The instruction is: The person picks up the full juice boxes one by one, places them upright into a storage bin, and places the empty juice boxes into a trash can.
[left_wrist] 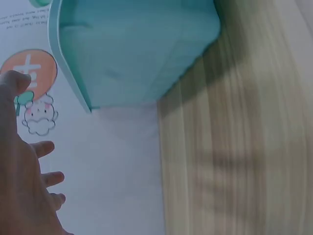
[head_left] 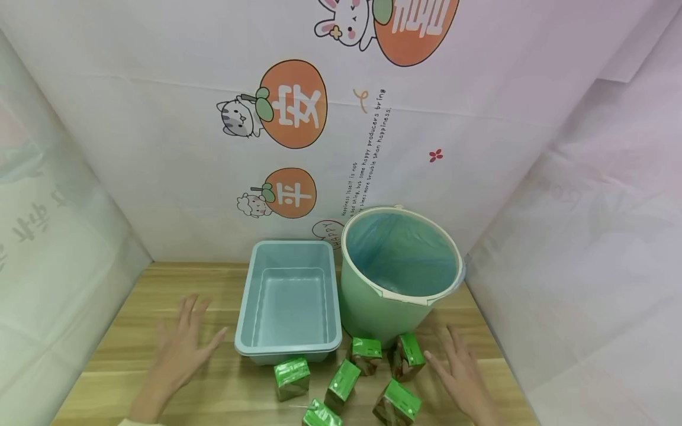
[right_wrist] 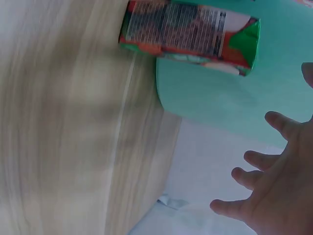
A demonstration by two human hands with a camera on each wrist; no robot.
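Note:
My left hand (head_left: 183,349) is over the table left of a blue plastic basin (head_left: 290,307), fingers spread and holding nothing. The basin's side wall (left_wrist: 132,54) fills the top of the left wrist view. On the right, my right hand (head_left: 459,370) is spread beside a small drink carton (head_left: 407,357) with a green top, apart from it. In the right wrist view that carton (right_wrist: 188,34) shows a barcode and printed side, in front of the green bucket. Several like cartons stand around, among them one by the basin (head_left: 292,378) and one near the front (head_left: 396,403).
Behind the cartons stands a light green bucket (head_left: 373,307) with a white rim and a bluish liner inside, close to the basin's right side. A printed white sheet (head_left: 186,148) hangs behind the wooden table (head_left: 128,331), with pale sheets on both sides.

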